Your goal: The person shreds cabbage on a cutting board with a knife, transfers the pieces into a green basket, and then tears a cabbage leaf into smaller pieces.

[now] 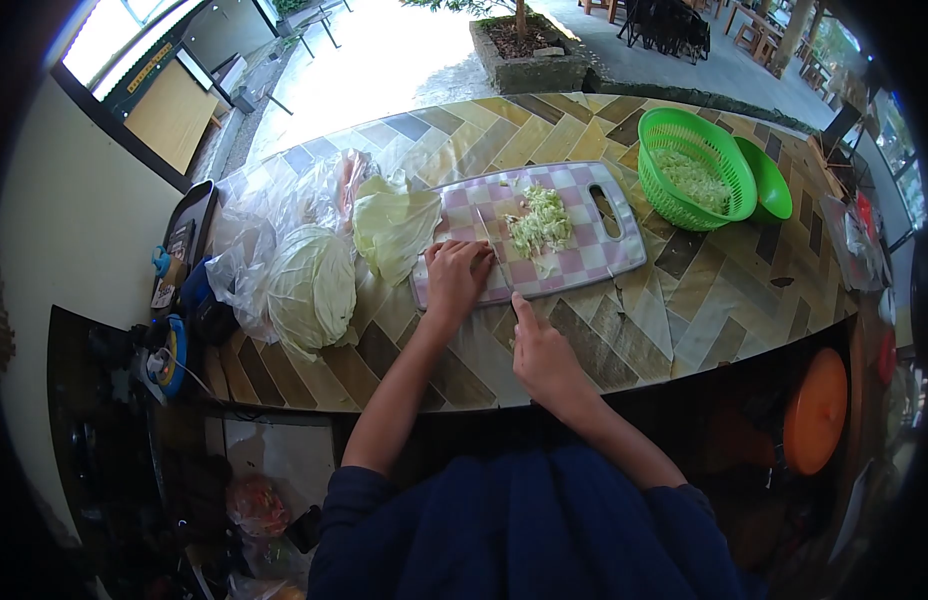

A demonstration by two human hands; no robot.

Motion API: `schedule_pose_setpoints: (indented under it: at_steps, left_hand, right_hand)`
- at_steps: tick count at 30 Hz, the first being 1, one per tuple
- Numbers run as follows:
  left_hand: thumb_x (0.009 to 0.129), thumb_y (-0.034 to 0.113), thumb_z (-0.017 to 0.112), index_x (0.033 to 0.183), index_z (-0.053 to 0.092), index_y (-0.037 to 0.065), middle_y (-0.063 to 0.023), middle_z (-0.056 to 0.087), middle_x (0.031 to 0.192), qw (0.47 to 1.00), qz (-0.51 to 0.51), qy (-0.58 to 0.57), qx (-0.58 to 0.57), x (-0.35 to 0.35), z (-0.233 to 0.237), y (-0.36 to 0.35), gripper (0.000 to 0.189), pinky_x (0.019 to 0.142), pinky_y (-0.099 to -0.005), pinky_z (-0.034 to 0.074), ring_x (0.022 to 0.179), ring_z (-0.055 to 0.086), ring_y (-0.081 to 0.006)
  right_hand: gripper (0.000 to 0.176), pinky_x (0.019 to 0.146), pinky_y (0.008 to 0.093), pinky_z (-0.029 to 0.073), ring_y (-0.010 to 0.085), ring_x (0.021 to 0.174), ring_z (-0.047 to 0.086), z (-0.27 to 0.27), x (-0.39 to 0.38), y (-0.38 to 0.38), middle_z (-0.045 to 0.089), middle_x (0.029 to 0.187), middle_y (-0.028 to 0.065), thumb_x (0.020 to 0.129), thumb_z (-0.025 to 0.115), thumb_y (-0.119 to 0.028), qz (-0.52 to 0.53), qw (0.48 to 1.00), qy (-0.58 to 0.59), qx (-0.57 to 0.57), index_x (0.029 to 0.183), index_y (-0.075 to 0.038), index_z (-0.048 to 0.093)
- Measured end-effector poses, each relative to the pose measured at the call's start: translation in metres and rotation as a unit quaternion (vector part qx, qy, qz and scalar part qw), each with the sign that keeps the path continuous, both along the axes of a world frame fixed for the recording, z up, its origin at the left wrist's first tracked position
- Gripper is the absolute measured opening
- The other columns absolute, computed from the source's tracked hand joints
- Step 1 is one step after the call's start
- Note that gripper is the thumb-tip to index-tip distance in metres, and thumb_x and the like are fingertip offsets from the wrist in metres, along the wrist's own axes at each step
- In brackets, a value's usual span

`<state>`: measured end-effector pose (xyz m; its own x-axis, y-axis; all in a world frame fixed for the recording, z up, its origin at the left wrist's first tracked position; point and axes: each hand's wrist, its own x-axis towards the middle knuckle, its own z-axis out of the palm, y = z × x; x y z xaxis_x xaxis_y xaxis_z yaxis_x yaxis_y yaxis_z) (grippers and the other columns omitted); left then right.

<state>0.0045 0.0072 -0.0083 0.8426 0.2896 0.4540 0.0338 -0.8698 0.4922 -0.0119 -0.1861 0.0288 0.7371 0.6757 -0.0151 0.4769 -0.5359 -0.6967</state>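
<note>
My right hand [544, 350] grips a knife [494, 243] by its handle, the index finger stretched along the top. The blade lies across a pink-and-white checkered cutting board [609, 262]. Just left of the blade, my left hand [458, 278] rests on the board with its fingers curled down; what lies under them is hidden. To the right of the blade sits a pile of chopped cabbage [542, 222]. Left of the board are a loose cabbage leaf [392, 225] and a large piece of cabbage [312, 285].
A green colander [652, 130] holding shredded cabbage stands at the right, beside a green bowl [774, 180]. Clear plastic bags [246, 262] lie at the left of the wood-patterned table [624, 345]. An orange lid-like round object [816, 412] shows below the table.
</note>
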Motion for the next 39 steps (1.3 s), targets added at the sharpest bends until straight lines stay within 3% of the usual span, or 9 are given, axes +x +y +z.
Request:
schedule_pose_setpoints:
  at_steps: [5,11,17,22,26,32,39]
  left_hand:
    - [0.083,0.018,0.067,0.097,0.071,0.005,-0.0088,0.071,0.093,1.0,-0.016,-0.004,0.005,-0.002,0.0,0.001,0.02,0.094,-0.0412,0.037,0.095,0.064,-0.025]
    - [0.084,0.017,0.066,0.098,0.071,0.005,-0.0094,0.071,0.093,0.999,-0.025,-0.01,0.018,-0.003,-0.001,0.003,0.019,0.095,-0.0418,0.037,0.096,0.063,-0.0258]
    - [0.087,0.016,0.063,0.093,0.07,0.007,-0.0072,0.07,0.1,0.997,-0.039,-0.057,0.015,-0.003,-0.007,0.003,0.013,0.103,-0.0441,0.034,0.097,0.063,-0.0256]
    - [0.088,0.018,0.062,0.099,0.069,0.009,-0.0043,0.069,0.102,0.998,-0.015,0.016,0.056,-0.006,-0.004,-0.001,0.016,0.109,-0.0492,0.027,0.1,0.063,-0.023]
    - [0.089,0.02,0.062,0.106,0.068,0.012,-0.0016,0.069,0.105,0.992,-0.02,0.028,0.119,-0.012,-0.001,-0.002,0.02,0.113,-0.053,0.019,0.104,0.062,-0.0194]
    - [0.089,0.022,0.061,0.108,0.067,0.012,0.0002,0.067,0.117,0.991,-0.027,0.017,0.133,-0.02,-0.005,-0.001,0.023,0.114,-0.0561,0.014,0.111,0.058,-0.0166]
    - [0.089,0.023,0.061,0.112,0.066,0.011,-0.001,0.066,0.119,0.99,-0.02,0.042,0.134,-0.022,-0.005,-0.003,0.027,0.114,-0.0567,0.015,0.115,0.056,-0.0188]
  right_hand:
    - [0.061,0.067,0.0509,0.054,0.0479,0.079,0.064,0.007,-0.008,0.009,0.058,0.096,0.0342,0.087,0.047,-0.005,-0.006,0.999,-0.013,-0.05,0.146,-0.001,0.029]
    - [0.058,0.068,0.0512,0.054,0.048,0.08,0.064,-0.008,0.005,0.027,0.059,0.096,0.0338,0.088,0.046,-0.005,-0.019,0.998,-0.046,-0.045,0.144,-0.001,0.031]
    - [0.05,0.071,0.0536,0.052,0.0484,0.081,0.063,-0.009,0.014,0.009,0.061,0.095,0.031,0.092,0.046,-0.009,-0.01,0.997,-0.072,-0.023,0.14,-0.002,0.035]
    - [0.031,0.069,0.0544,0.049,0.0467,0.077,0.063,-0.001,0.025,-0.012,0.064,0.082,0.027,0.098,0.045,-0.021,-0.062,0.998,-0.009,-0.015,0.12,0.0,0.047]
    - [0.031,0.066,0.0544,0.047,0.0455,0.076,0.063,0.008,0.035,-0.013,0.064,0.075,0.0251,0.1,0.046,-0.028,-0.063,0.998,0.01,-0.008,0.103,0.001,0.052]
    - [0.032,0.065,0.0544,0.047,0.0451,0.074,0.063,0.01,0.027,-0.017,0.063,0.073,0.0256,0.101,0.044,-0.029,-0.034,0.999,0.025,0.001,0.102,0.002,0.052]
    - [0.029,0.059,0.0511,0.052,0.0429,0.07,0.065,0.011,0.029,-0.019,0.064,0.072,0.0233,0.102,0.042,-0.029,0.009,0.993,-0.064,-0.094,0.099,0.0,0.048]
